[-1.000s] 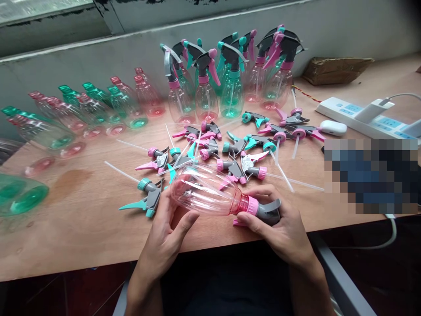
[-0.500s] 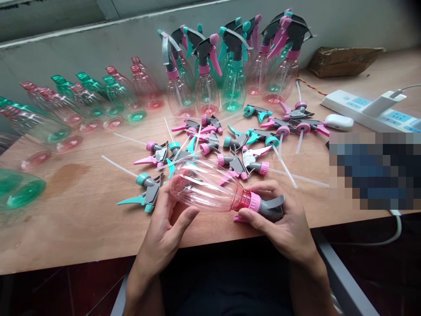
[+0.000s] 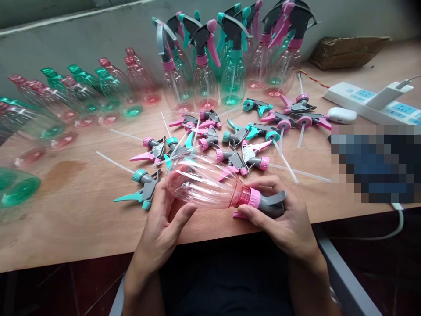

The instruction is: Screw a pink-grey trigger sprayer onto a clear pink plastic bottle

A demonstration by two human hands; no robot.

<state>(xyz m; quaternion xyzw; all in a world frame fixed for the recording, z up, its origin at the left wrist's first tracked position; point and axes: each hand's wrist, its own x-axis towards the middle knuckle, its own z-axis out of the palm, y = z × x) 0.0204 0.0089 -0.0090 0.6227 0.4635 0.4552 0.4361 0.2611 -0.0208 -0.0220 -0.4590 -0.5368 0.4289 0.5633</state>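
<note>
A clear pink spray bottle (image 3: 204, 182) lies sideways between my two hands, just above the table's front edge. My left hand (image 3: 167, 224) is wrapped round its base end, fingers behind and thumb in front. At the neck, my right hand (image 3: 279, 219) grips the grey and pink trigger sprayer (image 3: 269, 202), thumb by the pink collar. The sprayer's collar sits on the bottle's mouth. Just beyond the bottle lie several loose trigger sprayers with dip tubes, among them a teal and grey one (image 3: 146, 186) near my left hand and a pink and grey one (image 3: 232, 160).
Bottles fitted with sprayers (image 3: 205, 83) stand at the back. Open pink and green bottles (image 3: 115, 92) stand at the left. On the right are a white power strip (image 3: 358, 98), a white case (image 3: 342, 115), a brown package (image 3: 348, 52) and a blurred-out object (image 3: 378, 164).
The view has shifted slightly, so the things on the table appear a little higher. Both hands keep their grip on the spray bottle, with hardly any movement.
</note>
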